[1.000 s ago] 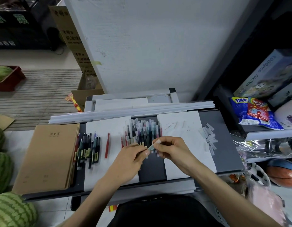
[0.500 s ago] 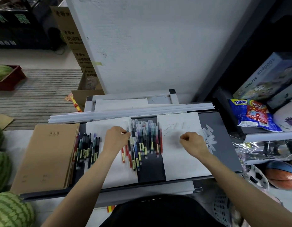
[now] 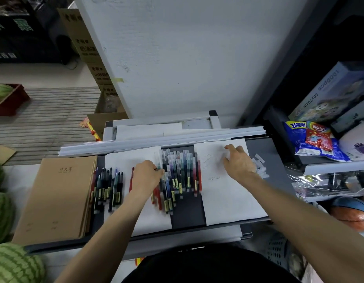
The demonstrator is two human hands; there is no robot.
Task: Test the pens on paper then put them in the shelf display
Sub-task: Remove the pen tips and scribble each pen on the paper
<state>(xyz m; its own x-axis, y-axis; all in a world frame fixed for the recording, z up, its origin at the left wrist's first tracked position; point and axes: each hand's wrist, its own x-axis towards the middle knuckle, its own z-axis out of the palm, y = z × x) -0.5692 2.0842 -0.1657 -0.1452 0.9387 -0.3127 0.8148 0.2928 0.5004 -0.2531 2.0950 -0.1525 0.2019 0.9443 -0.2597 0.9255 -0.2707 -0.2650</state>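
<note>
Dozens of pens [image 3: 178, 176] lie in a loose pile on the dark counter [image 3: 187, 211], between two white sheets. The left hand [image 3: 147, 177] reaches into the pile's left edge with its fingers curled at a clear-capped pen. I cannot tell whether its grip has closed on one. The right hand [image 3: 238, 163] rests on the right sheet [image 3: 228, 201], its grip spread and holding nothing, just beside a heap of loose caps [image 3: 260, 167].

To do this well, I'd lift one pen clear without dragging its neighbours. The flat hand can pin the paper, and a scribble on a bare patch near the faint marks lets each line be judged.

As for writing, the brown notebook [image 3: 58, 197] at the left says 作文簿. The box [image 3: 330, 92] on the shelf at the right reads "1000pcs" and "50x70cm". The pens' yellow labels are too small to read.
</note>
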